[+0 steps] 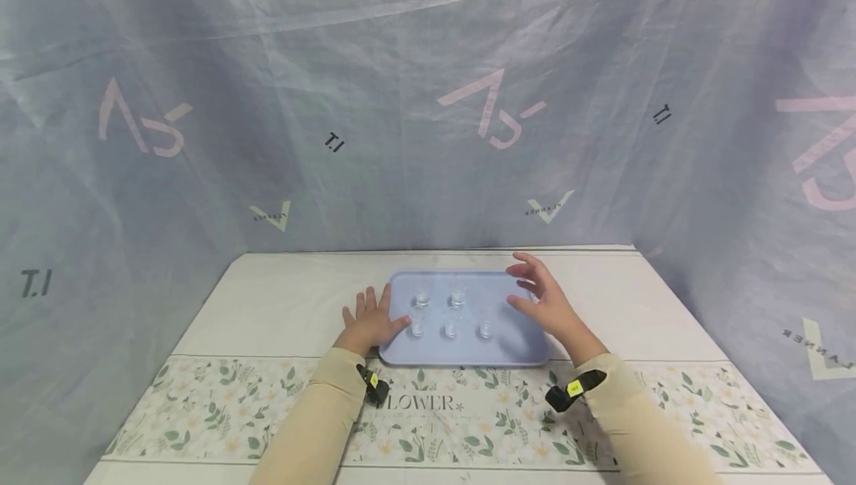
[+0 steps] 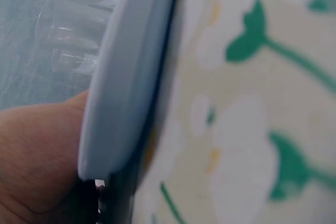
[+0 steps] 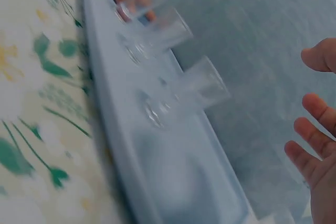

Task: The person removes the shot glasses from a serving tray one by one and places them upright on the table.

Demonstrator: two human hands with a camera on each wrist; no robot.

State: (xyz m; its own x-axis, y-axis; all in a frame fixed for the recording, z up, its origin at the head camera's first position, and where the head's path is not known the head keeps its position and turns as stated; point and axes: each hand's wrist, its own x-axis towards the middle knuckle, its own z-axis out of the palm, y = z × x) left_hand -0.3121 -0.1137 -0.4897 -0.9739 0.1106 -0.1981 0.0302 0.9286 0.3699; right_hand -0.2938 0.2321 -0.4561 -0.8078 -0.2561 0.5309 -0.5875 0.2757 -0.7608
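A pale blue tray [image 1: 495, 352] lies on the table and bears several small clear glasses, which stand upright in two rows. Two of them are in the back row, the back-left glass [image 1: 421, 297] and the back-right glass [image 1: 458, 298]. The front-right glass [image 1: 485, 330] is nearest the right hand. At the tray's left edge rests the left hand [image 1: 371, 323], fingers spread, thumb over the rim. Raised over the right end, the right hand [image 1: 550, 307] has parted, slightly bent fingers and holds nothing. The left wrist view shows the tray's edge close up beside a glass [image 2: 71, 24].
Under the tray, the table has a white cover [image 1: 301, 299] with a flower-printed band [image 1: 461, 425] along the front. Grey-blue curtains [image 1: 414, 173] with printed letters enclose the back and both sides. Each wrist wears a black strap with a small camera.
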